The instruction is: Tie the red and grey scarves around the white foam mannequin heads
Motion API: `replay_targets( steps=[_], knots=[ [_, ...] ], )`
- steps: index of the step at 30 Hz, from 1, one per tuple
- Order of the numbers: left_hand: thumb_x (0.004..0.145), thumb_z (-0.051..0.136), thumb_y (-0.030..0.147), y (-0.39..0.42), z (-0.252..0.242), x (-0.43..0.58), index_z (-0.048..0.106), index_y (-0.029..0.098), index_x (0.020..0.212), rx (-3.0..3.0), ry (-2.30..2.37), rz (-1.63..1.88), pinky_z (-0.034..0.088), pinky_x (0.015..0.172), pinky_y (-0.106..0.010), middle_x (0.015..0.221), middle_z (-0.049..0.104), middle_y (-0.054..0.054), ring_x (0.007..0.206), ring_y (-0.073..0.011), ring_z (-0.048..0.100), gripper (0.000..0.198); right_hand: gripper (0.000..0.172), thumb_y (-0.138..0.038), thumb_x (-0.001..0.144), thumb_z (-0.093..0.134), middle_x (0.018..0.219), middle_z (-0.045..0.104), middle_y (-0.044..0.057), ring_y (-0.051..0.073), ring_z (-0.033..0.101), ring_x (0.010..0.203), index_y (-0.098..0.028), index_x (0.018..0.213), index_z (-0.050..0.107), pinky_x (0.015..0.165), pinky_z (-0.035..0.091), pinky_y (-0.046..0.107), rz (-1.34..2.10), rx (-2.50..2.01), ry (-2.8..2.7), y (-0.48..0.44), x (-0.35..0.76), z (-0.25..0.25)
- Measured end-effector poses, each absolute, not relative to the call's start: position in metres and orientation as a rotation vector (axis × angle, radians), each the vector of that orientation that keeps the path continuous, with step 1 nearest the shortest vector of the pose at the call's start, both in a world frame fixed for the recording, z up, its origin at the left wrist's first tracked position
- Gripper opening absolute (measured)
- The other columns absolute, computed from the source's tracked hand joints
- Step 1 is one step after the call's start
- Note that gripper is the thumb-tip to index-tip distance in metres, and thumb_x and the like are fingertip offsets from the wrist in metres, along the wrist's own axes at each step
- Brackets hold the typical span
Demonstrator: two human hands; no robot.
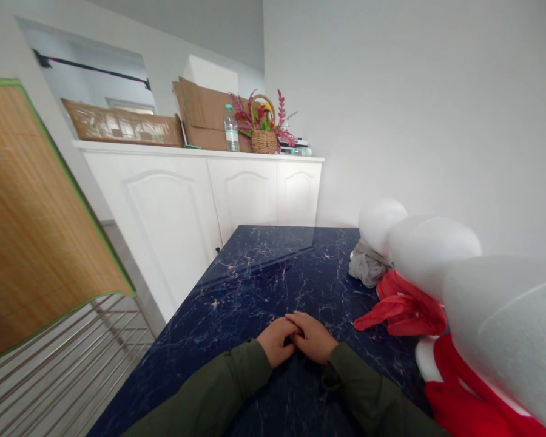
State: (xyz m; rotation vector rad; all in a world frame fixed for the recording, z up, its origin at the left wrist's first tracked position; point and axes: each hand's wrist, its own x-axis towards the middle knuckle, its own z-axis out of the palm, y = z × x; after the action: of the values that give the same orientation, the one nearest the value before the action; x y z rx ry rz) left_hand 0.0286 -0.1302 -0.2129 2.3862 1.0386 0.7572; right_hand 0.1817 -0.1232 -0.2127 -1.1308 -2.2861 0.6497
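My left hand (275, 341) and my right hand (313, 337) rest together on the dark blue marble table (264, 273), near its front edge. The fingers of the two hands are folded over each other, and I see nothing held in them. Both arms wear dark green sleeves. To the right stand three white foam heads in a row: the far one (381, 223) with a grey cloth (366, 265) at its base, the middle one (432, 252) with a red cloth (403, 309), and the nearest (509, 328) over more red cloth (473, 403).
A white cabinet (200, 194) stands beyond the table, bearing cardboard boxes (122, 126), a water bottle (230, 128) and a wicker basket of flowers (264, 130). At left leans a bamboo mat (31, 224) over a metal wire rack (73, 358). A white wall runs along the right.
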Motion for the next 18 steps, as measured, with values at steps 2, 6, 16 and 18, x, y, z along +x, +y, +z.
replay_targets(
  steps=[2,6,16,18],
  knots=[
    [0.059,0.05,0.007,-0.13,-0.2138,0.0282,0.062,0.014,0.086,2.385,1.039,0.769,0.041,0.084,-0.031,0.089,0.062,-0.007,0.09,-0.0191,0.053,0.031,0.051,-0.015,0.069,0.045,0.122,0.051,0.009,0.021,0.04,0.118,-0.015,0.12,0.049,0.101,0.028,0.038,0.651,-1.135,-2.284,-0.1236,0.1816,-0.2123],
    [0.059,0.05,0.007,-0.1302,-0.2137,0.0286,0.062,0.014,0.085,2.383,1.038,0.771,0.041,0.084,-0.031,0.089,0.062,-0.006,0.09,-0.0191,0.053,0.029,0.051,-0.015,0.069,0.045,0.122,0.051,0.009,0.021,0.04,0.118,-0.016,0.12,0.049,0.101,0.028,0.038,0.652,-1.133,-2.276,-0.1238,0.1811,-0.2118],
    [0.06,0.05,0.007,-0.1308,-0.2112,0.0286,0.061,0.015,0.085,2.39,1.044,0.747,0.041,0.084,-0.032,0.089,0.062,-0.006,0.091,-0.0194,0.053,0.028,0.052,-0.014,0.068,0.046,0.122,0.051,0.007,0.021,0.039,0.119,-0.018,0.12,0.048,0.101,0.028,0.039,0.671,-1.132,-2.272,-0.1246,0.1822,-0.2123],
    [0.06,0.05,0.007,-0.1302,-0.2128,0.0287,0.061,0.015,0.086,2.394,1.037,0.751,0.041,0.084,-0.032,0.09,0.062,-0.006,0.091,-0.0192,0.053,0.029,0.052,-0.014,0.068,0.046,0.122,0.051,0.007,0.021,0.04,0.118,-0.018,0.12,0.049,0.101,0.028,0.04,0.663,-1.124,-2.273,-0.1228,0.1827,-0.2139]
  ],
)
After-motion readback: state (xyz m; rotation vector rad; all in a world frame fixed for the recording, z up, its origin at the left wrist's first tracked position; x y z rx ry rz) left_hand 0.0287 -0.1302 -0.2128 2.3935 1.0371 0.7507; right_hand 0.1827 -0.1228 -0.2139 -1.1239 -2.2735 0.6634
